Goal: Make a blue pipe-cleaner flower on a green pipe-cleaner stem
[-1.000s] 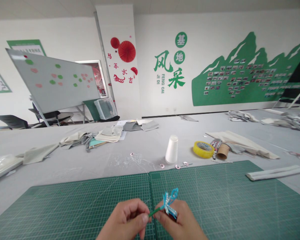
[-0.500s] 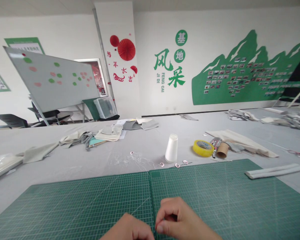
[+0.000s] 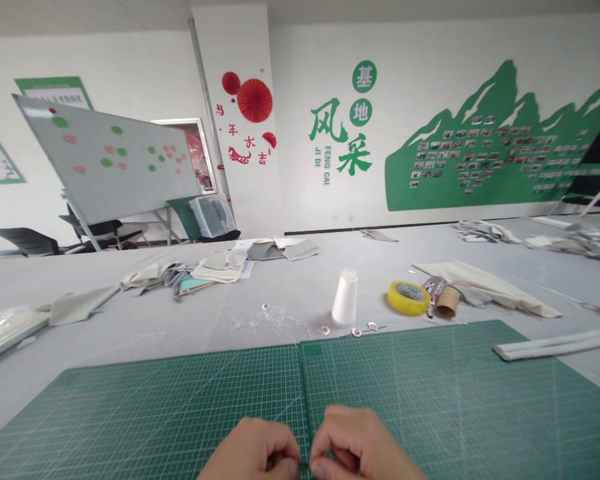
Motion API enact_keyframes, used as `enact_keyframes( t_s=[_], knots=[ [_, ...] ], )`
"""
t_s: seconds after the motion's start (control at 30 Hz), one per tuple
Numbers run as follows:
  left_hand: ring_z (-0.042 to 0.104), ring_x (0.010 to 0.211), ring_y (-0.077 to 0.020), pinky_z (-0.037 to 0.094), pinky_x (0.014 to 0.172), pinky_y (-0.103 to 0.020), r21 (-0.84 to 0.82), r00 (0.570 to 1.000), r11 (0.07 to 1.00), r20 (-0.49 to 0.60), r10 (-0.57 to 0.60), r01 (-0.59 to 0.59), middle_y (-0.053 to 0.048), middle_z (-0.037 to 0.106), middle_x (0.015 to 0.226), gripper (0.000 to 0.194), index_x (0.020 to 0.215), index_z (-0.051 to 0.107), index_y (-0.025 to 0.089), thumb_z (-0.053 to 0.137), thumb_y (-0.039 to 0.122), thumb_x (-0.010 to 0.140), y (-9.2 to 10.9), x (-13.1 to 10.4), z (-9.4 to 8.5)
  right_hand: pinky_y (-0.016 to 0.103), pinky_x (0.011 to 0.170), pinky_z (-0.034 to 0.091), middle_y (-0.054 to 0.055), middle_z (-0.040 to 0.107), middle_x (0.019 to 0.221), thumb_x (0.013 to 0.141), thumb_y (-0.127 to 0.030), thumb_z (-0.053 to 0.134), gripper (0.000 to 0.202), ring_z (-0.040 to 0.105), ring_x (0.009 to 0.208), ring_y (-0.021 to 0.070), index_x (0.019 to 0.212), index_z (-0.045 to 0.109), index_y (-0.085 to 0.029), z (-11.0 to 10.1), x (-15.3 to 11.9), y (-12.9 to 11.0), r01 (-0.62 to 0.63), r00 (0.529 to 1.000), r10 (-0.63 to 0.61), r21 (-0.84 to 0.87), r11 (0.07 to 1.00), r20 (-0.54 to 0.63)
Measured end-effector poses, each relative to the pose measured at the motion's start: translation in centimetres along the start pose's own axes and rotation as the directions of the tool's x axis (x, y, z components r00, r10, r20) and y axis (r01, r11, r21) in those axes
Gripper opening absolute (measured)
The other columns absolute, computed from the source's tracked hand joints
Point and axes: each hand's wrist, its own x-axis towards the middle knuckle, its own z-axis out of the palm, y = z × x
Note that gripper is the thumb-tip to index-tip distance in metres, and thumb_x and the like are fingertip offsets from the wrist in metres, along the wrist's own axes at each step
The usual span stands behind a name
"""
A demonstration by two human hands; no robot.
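At the bottom edge of the view, my left hand (image 3: 260,450) and my right hand (image 3: 355,443) come close together, fingertips almost touching. Both are closed in a pinch, thumb against curled fingers. Whatever they pinch is hidden or too small to make out. Beneath them lie two green cutting mats (image 3: 180,407), and the hands are over the seam between these. Beyond the mats stands a white cone of thread (image 3: 345,298), with loose white thread (image 3: 275,320) to its left and several small pinkish rings (image 3: 357,332) at its foot.
Right of the cone are a yellow tape roll (image 3: 409,298), a brown cardboard tube (image 3: 447,302) and cream cloth (image 3: 490,287). A folded pale strip (image 3: 553,345) crosses the right mat's edge. Fabric scraps (image 3: 220,265) lie at the left, and more cloth is heaped (image 3: 580,240) far right.
My left hand has risen slightly and its pinched fingertips now show. My right hand has dropped a little, and the two hands' fingertips are level. The objects on the table have not moved.
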Motion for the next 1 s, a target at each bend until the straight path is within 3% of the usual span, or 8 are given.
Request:
enact_keyframes(
  t_s=[0.13,0.2,0.27,0.43,0.67,0.77,0.87,1.0],
  knots=[
    [0.049,0.052,-0.0133,0.033,0.052,-0.022,-0.037,0.995,0.999,-0.097,-0.012,0.008,0.004,0.052,0.053,0.016,0.068,0.061,0.016,0.048,0.017,0.076,-0.9,0.7,0.0,0.02,0.044,0.026,-0.004,0.048,0.055,0.078,-0.017,0.055,0.014,0.043,0.047,0.009,0.066,0.063,-0.019,0.9,-0.2,0.5,0.149,0.98,-0.179,-0.279,0.949,-0.084],
    [0.051,0.052,-0.0137,0.035,0.054,-0.022,-0.087,0.987,0.996,-0.157,-0.019,0.005,0.004,0.052,0.051,0.016,0.07,0.062,0.016,0.048,0.02,0.078,-1.1,0.8,0.0,0.023,0.041,0.021,-0.003,0.047,0.05,0.079,-0.017,0.046,0.023,0.04,0.042,0.0099,0.059,0.058,-0.02,1.5,-0.2,1.1,0.22,0.913,-0.336,-0.415,0.883,-0.231],
    [0.053,0.053,-0.0147,0.037,0.056,-0.023,-0.148,0.981,0.989,-0.195,-0.006,-0.023,0.004,0.054,0.052,0.017,0.078,0.065,0.016,0.049,0.022,0.079,-1.3,0.8,0.0,0.023,0.041,0.022,-0.003,0.05,0.052,0.077,-0.015,0.044,0.022,0.043,0.043,0.0103,0.061,0.057,-0.021,1.7,-0.3,1.6,0.244,0.902,-0.376,-0.472,0.847,-0.21],
    [0.055,0.057,-0.0165,0.04,0.062,-0.026,-0.239,0.972,0.967,-0.232,0.033,-0.09,0.003,0.056,0.055,0.025,0.093,0.07,0.015,0.051,0.027,0.08,-1.9,0.8,-0.1,0.022,0.041,0.026,-0.003,0.055,0.055,0.076,-0.012,0.047,0.019,0.048,0.045,0.0093,0.065,0.059,-0.021,1.3,-0.4,1.5,0.244,0.931,-0.342,-0.479,0.843,-0.127],
    [0.051,0.057,-0.0162,0.039,0.062,-0.027,-0.258,0.959,0.956,-0.275,0.066,-0.14,0.003,0.055,0.054,0.026,0.093,0.071,0.016,0.053,0.032,0.083,-2.5,0.9,-0.7,0.022,0.043,0.026,-0.003,0.057,0.05,0.072,-0.016,0.053,0.017,0.048,0.042,0.0099,0.058,0.061,-0.021,3.0,-0.1,2.6,0.157,0.927,-0.28,-0.419,0.894,-0.249],
    [0.05,0.056,-0.0158,0.037,0.059,-0.026,-0.27,0.957,0.952,-0.284,0.064,-0.143,0.003,0.056,0.054,0.027,0.094,0.071,0.016,0.055,0.034,0.083,-2.7,1.0,-0.7,0.026,0.058,0.039,-0.004,0.065,0.058,0.071,-0.025,0.072,0.008,0.06,0.058,0.0159,0.065,0.067,-0.024,1.8,-0.1,1.9,0.17,0.941,-0.286,-0.479,0.861,-0.179],
    [0.049,0.054,-0.0154,0.036,0.057,-0.026,-0.298,0.95,0.943,-0.309,0.052,-0.148,0.003,0.055,0.053,0.026,0.092,0.071,0.016,0.056,0.036,0.081,-2.8,1.1,-0.5,0.04,0.085,0.04,-0.004,0.074,0.092,0.069,-0.025,0.08,0.015,0.062,0.098,0.0266,0.065,0.066,-0.024,-0.5,-0.5,0.3,0.138,0.951,-0.253,-0.486,0.863,-0.18],
    [0.05,0.054,-0.0153,0.038,0.059,-0.026,-0.32,0.946,0.933,-0.321,0.054,-0.162,0.004,0.055,0.052,0.026,0.09,0.072,0.018,0.058,0.038,0.08,-2.3,0.8,-0.4,0.038,0.083,0.042,-0.003,0.07,0.094,0.078,-0.015,0.069,0.012,0.06,0.097,0.0232,0.081,0.065,-0.026,-2.3,-1.2,-1.5,0.094,0.947,-0.217,-0.446,0.89,-0.235]
  ],
)
